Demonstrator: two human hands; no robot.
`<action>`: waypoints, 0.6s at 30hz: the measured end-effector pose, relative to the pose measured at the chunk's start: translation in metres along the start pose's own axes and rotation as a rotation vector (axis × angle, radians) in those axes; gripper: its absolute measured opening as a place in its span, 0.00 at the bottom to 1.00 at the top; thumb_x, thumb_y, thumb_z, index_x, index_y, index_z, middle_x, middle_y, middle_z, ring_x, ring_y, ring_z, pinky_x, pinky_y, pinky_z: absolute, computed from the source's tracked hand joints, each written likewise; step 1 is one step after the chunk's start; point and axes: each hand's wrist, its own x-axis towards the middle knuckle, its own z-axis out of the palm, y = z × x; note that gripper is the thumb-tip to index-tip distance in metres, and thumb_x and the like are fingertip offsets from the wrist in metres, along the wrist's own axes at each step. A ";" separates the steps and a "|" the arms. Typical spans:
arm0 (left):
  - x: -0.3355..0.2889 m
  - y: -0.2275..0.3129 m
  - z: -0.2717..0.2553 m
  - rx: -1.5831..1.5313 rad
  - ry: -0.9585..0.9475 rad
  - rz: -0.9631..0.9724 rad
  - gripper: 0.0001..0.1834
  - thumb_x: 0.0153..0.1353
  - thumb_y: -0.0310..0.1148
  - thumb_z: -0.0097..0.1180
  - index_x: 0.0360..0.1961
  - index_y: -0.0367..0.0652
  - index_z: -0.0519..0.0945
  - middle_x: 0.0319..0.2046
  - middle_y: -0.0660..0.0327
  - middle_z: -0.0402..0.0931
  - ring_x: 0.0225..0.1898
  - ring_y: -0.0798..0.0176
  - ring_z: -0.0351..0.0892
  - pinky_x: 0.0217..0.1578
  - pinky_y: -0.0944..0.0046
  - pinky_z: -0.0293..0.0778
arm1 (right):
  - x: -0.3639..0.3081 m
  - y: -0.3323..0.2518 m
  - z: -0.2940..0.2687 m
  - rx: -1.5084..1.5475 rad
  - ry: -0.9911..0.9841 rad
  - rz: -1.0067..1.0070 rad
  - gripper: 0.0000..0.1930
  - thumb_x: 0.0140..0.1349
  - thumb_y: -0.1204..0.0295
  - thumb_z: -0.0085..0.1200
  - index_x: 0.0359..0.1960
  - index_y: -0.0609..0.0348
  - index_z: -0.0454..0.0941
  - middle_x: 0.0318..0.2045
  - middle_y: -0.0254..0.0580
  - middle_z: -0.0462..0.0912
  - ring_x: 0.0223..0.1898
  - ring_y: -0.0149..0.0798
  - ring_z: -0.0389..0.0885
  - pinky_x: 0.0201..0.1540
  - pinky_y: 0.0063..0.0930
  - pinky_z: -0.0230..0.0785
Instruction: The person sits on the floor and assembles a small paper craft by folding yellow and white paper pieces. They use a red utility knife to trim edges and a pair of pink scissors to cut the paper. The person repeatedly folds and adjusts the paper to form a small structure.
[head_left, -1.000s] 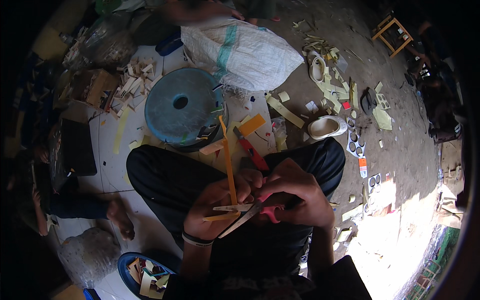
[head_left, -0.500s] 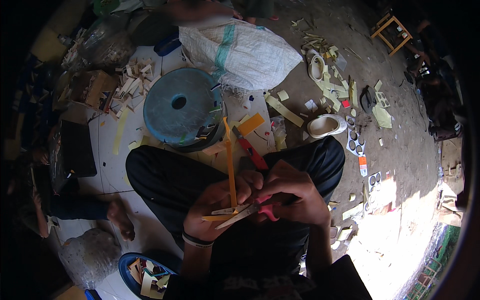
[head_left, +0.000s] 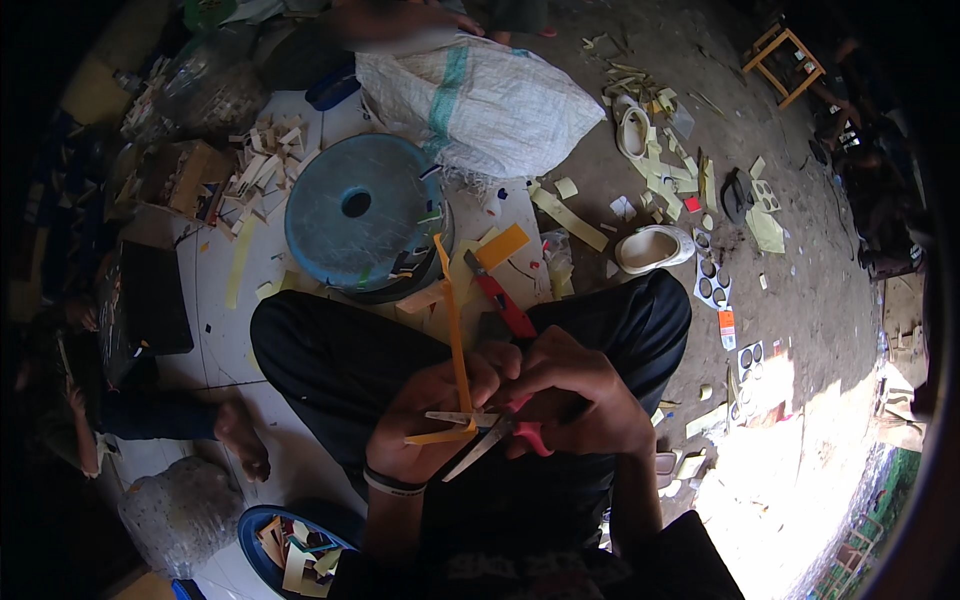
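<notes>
My left hand [head_left: 412, 408] is closed on a narrow orange-yellow strip [head_left: 456, 345], whose long end rises toward the blue round stand while its short bent end points left over the palm. In my right hand [head_left: 600, 395] is a pair of scissors [head_left: 530, 437] with pinkish-red handles. Its two blades are spread, the upper one lying across the strip by the left fingers and the lower one angled down below it. Both hands are close together above my lap; some fingertips are in shadow. Just beyond them lies a red utility knife [head_left: 503, 303].
A blue round stand [head_left: 335, 235] with a central hole is ahead, beside a white woven sack [head_left: 490, 105]. A blue tub [head_left: 252, 550] holds scraps at lower left. Clogs [head_left: 650, 248] and cut-offs litter the right floor. Another person's foot [head_left: 242, 440] is at left.
The scissors have opened wider, the lower blade swinging downward. The strip's upper end has shifted slightly left; both hands stay in nearly the same place.
</notes>
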 end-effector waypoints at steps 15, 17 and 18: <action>0.004 -0.002 -0.004 0.134 -0.045 0.024 0.23 0.65 0.44 0.62 0.45 0.34 0.72 0.58 0.46 0.63 0.57 0.59 0.70 0.56 0.57 0.75 | -0.009 0.007 0.004 -0.010 0.018 0.004 0.25 0.40 0.78 0.77 0.45 0.51 0.88 0.40 0.35 0.84 0.42 0.42 0.82 0.51 0.38 0.71; 0.003 -0.004 -0.003 0.113 -0.031 0.033 0.23 0.65 0.44 0.62 0.45 0.34 0.72 0.57 0.46 0.63 0.56 0.59 0.70 0.55 0.58 0.74 | -0.010 0.010 0.007 0.002 0.041 -0.006 0.24 0.40 0.79 0.77 0.44 0.51 0.88 0.41 0.36 0.84 0.41 0.42 0.82 0.50 0.37 0.72; 0.003 -0.006 -0.002 0.095 -0.044 0.055 0.23 0.65 0.45 0.63 0.45 0.34 0.73 0.57 0.46 0.63 0.56 0.59 0.70 0.55 0.58 0.74 | -0.010 0.012 0.008 0.001 0.032 -0.018 0.25 0.41 0.78 0.78 0.45 0.52 0.87 0.41 0.37 0.84 0.41 0.41 0.83 0.50 0.37 0.73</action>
